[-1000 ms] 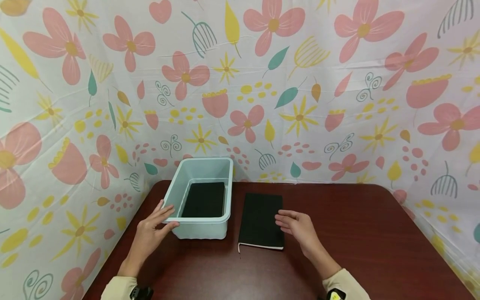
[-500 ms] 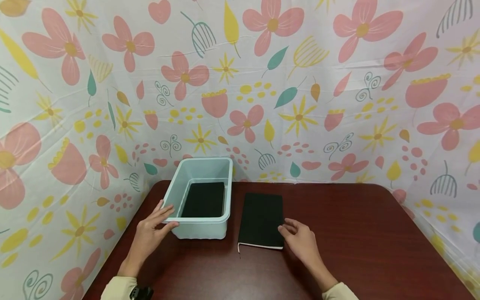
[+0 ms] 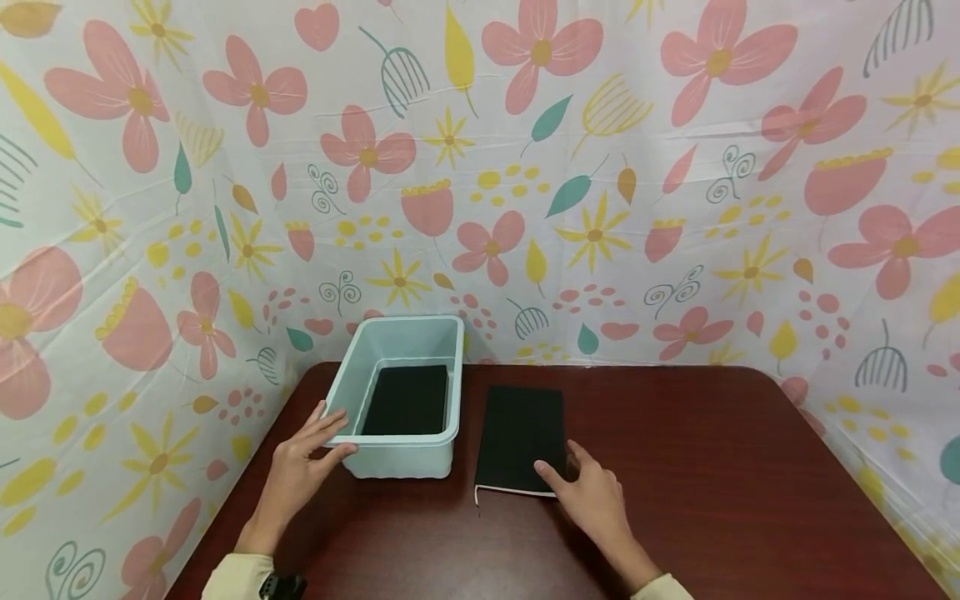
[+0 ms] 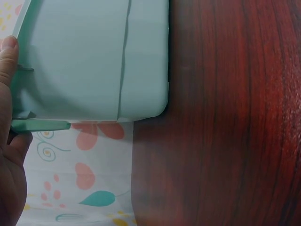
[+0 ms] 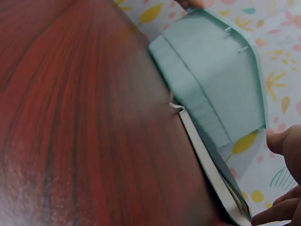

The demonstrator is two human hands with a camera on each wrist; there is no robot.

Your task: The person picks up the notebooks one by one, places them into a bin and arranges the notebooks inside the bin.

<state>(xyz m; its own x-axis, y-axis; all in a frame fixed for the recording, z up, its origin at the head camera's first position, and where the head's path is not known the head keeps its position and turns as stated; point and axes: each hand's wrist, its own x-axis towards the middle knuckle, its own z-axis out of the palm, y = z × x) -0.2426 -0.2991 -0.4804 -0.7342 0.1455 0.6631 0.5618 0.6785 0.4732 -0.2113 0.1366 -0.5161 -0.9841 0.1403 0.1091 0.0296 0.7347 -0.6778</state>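
Note:
A pale blue-green plastic bin (image 3: pixel 401 461) stands at the back left of the table, with a flat black book (image 3: pixel 405 400) lying in it. My left hand (image 3: pixel 298 462) holds the bin's near left corner, thumb outside and fingers over the rim. To the right of the bin lies a black notebook (image 3: pixel 519 433), cover up, a pale ribbon (image 3: pixel 476 497) hanging from its near left corner. My right hand (image 3: pixel 597 500) is at the notebook's near right edge. In the right wrist view its thumb (image 5: pixel 278 142) stands above the cover, apart from it, and fingertips (image 5: pixel 270 215) touch the edge.
The dark red wooden table (image 3: pixel 705 467) extends to the right of the notebook. A white cloth (image 3: pixel 525 167) printed with flowers hangs behind the table and along its left side. A dark watch (image 3: pixel 282 585) is on the left wrist.
My right hand has come down and nearer to the notebook's near right corner, and its thumb and fingers have spread apart. The left hand, bin and notebook have stayed in place.

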